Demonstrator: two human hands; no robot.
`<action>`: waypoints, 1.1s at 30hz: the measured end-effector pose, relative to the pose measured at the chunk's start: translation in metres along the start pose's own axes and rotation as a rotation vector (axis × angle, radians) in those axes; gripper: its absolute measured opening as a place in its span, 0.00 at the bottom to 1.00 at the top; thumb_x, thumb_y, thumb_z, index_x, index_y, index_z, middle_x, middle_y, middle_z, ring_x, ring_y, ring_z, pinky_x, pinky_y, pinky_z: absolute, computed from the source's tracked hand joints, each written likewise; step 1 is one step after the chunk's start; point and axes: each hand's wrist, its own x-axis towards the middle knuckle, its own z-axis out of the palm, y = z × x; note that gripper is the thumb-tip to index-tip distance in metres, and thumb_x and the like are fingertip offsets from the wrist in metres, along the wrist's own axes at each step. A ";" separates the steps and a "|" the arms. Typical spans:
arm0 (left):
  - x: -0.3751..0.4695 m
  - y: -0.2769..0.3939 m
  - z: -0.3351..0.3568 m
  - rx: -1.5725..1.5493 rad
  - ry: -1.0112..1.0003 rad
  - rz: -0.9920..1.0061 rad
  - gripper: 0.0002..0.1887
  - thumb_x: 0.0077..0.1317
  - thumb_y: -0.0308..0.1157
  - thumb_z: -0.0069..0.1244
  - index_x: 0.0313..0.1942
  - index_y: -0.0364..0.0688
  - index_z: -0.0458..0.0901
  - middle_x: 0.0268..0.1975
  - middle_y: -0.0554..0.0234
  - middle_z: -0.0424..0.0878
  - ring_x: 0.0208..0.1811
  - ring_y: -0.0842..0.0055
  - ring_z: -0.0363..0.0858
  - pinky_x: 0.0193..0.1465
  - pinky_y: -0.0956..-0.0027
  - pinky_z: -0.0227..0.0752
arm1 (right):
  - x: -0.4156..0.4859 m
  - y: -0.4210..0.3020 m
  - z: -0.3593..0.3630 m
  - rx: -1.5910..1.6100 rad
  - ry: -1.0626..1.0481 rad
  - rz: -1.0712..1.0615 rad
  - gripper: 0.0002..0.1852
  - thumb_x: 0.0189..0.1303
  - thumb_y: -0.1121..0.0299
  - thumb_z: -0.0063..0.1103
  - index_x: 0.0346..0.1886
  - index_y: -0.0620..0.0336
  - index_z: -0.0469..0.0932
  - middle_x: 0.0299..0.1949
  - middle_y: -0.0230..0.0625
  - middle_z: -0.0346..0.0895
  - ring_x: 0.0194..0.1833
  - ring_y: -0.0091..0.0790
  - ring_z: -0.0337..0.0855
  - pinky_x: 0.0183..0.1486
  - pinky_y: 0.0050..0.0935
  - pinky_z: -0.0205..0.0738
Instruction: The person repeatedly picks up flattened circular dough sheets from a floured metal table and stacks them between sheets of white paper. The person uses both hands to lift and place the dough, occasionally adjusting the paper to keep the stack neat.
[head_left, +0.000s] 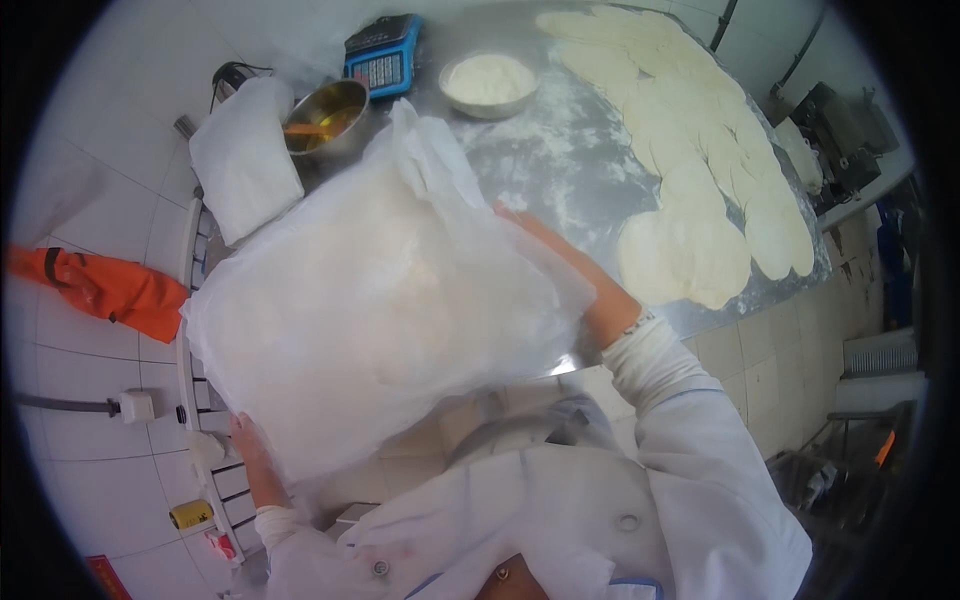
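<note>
A large, flat bundle in cloudy white plastic sheeting (360, 322) spans the space before me, with something pale showing faintly through it. It lies partly over the steel table's near left corner and overhangs the front edge. At its lower left edge, my left hand (253, 454) grips the bundle. My right hand (529, 225) reaches along the right side, partly behind the sheeting, so its grip is hidden. A gathered fold of plastic (435, 157) rises near the bundle's far end. Beyond my right forearm, flattened pale dough pieces (686, 247) lie side by side and overlapping.
At the back are a bowl of flour (489, 84), a blue scale (382, 56) and a metal pot of yellow liquid (330, 116). A white plastic-wrapped package (247, 157) stands left. A white rack (187, 247) lines the wall, with an orange garment (112, 289) beside it.
</note>
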 end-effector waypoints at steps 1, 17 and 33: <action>-0.007 0.006 0.008 -0.021 0.022 0.024 0.21 0.72 0.34 0.37 0.59 0.31 0.71 0.52 0.53 0.78 0.52 0.69 0.75 0.58 0.66 0.66 | 0.004 -0.005 -0.009 -0.084 -0.001 0.033 0.27 0.74 0.50 0.43 0.58 0.66 0.74 0.54 0.39 0.79 0.53 0.35 0.78 0.57 0.30 0.69; -0.025 0.139 0.108 0.598 0.224 0.557 0.21 0.67 0.31 0.47 0.59 0.35 0.74 0.56 0.52 0.78 0.60 0.67 0.73 0.64 0.65 0.65 | -0.081 -0.012 -0.195 -1.255 0.569 -0.245 0.17 0.58 0.63 0.62 0.45 0.65 0.78 0.45 0.50 0.77 0.52 0.46 0.77 0.50 0.41 0.75; -0.340 0.401 0.444 0.077 -1.046 1.180 0.22 0.65 0.23 0.43 0.60 0.39 0.72 0.65 0.48 0.68 0.66 0.53 0.66 0.68 0.57 0.60 | -0.090 0.005 -0.213 -1.374 0.507 -0.075 0.16 0.49 0.68 0.66 0.40 0.61 0.73 0.44 0.46 0.75 0.46 0.51 0.78 0.46 0.44 0.75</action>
